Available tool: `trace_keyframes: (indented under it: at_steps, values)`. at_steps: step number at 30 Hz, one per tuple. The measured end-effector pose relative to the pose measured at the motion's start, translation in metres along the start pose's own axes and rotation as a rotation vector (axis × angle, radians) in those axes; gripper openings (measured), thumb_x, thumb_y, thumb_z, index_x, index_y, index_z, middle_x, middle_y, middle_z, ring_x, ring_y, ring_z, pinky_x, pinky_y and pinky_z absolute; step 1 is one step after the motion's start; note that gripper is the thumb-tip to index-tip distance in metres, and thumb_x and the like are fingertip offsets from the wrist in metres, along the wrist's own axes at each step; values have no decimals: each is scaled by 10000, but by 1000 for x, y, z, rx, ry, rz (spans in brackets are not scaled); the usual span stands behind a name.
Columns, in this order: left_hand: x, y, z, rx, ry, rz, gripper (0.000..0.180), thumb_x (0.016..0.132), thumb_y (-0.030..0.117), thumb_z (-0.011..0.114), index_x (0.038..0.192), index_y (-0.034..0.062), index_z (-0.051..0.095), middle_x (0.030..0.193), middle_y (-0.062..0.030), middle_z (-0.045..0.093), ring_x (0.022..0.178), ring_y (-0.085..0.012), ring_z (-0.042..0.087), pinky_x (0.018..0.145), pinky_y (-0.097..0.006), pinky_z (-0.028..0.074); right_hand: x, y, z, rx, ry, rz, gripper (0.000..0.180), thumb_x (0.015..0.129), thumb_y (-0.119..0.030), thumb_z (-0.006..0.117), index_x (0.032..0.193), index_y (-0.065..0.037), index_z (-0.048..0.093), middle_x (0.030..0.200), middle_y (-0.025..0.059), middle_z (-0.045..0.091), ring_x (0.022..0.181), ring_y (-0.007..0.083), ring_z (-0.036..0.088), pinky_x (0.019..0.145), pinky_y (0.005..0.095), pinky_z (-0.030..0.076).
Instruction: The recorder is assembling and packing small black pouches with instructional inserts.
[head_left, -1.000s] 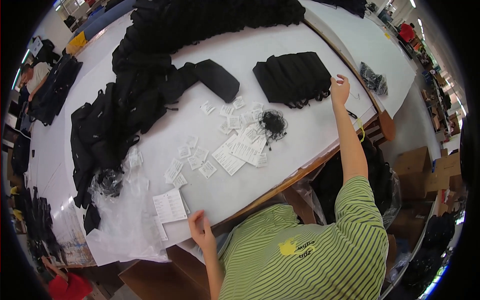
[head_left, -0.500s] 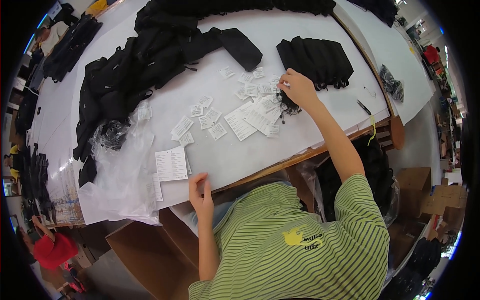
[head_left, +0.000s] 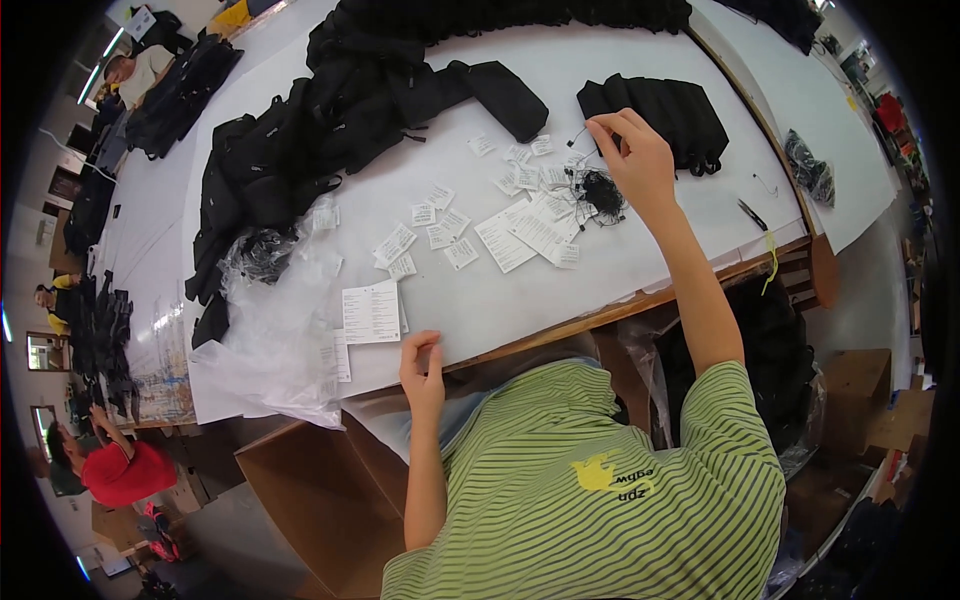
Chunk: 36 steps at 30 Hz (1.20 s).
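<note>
the right hand (head_left: 640, 165) is raised over the white table (head_left: 470, 310), its thumb and forefinger pinched on a thin black cord (head_left: 578, 137) that sticks out to the left of the fingertips; its far end is too fine to follow. the tangle of black cords (head_left: 602, 195) lies on the table just below and left of that hand, beside the wrist, partly over the printed white sheets (head_left: 508, 238). small white labels (head_left: 460, 252) are scattered from there toward the left hand (head_left: 421, 370), which is released, fingers loosely curled at the near table edge; whether it touches the edge i cannot tell. beyond the right hand, and partly hidden by it, is a row of black pouches (head_left: 690, 115); further to the left of its fingertips rests a flat black pouch (head_left: 508, 100), next to a long heap of black bags (head_left: 300, 145). right of the right forearm are a pair of black snips (head_left: 752, 214) and a yellow cord (head_left: 771, 262) over the table edge. just left of and beyond the left hand lies a printed white card (head_left: 371, 312), with a clear plastic bag (head_left: 275, 350) further left. below and left of that hand stands an open cardboard box (head_left: 290, 470).
</note>
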<state>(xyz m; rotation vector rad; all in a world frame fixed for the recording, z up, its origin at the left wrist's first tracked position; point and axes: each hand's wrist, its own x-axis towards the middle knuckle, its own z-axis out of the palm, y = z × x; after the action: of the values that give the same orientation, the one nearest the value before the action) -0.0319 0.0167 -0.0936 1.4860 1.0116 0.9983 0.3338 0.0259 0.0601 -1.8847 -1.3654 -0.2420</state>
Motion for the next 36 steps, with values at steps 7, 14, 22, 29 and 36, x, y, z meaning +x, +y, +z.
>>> trace_keyframes:
  at_steps: [7,14,22,29,36]
  values:
    - [5,21,-9,-140,-98,-112,131,888,6,544,1011,-23,580,1003,-69,604,955,-149,557,882,-261,424,-33,-36,26,492,-359,120,178,857,-213,637,942,-79,719,795,-4,667,544,71,431,514,224,355]
    - [54,54,-62,588,356,154,258,861,110,605,1093,0,584,1117,-129,561,1091,-276,482,970,-355,361,-115,-16,57,369,-521,411,187,821,-172,640,996,-134,698,886,15,623,619,124,515,577,270,424]
    - [72,11,-91,1052,92,33,669,804,405,679,1286,-13,475,1268,-181,453,1206,-358,379,1009,-462,315,-124,-16,57,63,-553,147,132,797,-178,660,872,-98,586,892,59,533,730,263,585,648,363,466]
    - [71,27,-69,1048,229,74,510,787,308,708,1138,-16,529,1172,-167,530,1119,-358,458,946,-440,365,-139,-14,74,-209,-633,-9,200,763,-205,695,798,-62,560,821,62,564,752,276,594,658,369,476]
    - [62,72,-63,502,46,-235,311,875,141,615,1109,-14,484,1076,-182,573,974,-237,558,831,-323,433,-106,-54,37,283,-810,101,153,802,-149,648,793,-15,575,747,90,608,603,194,557,577,302,477]
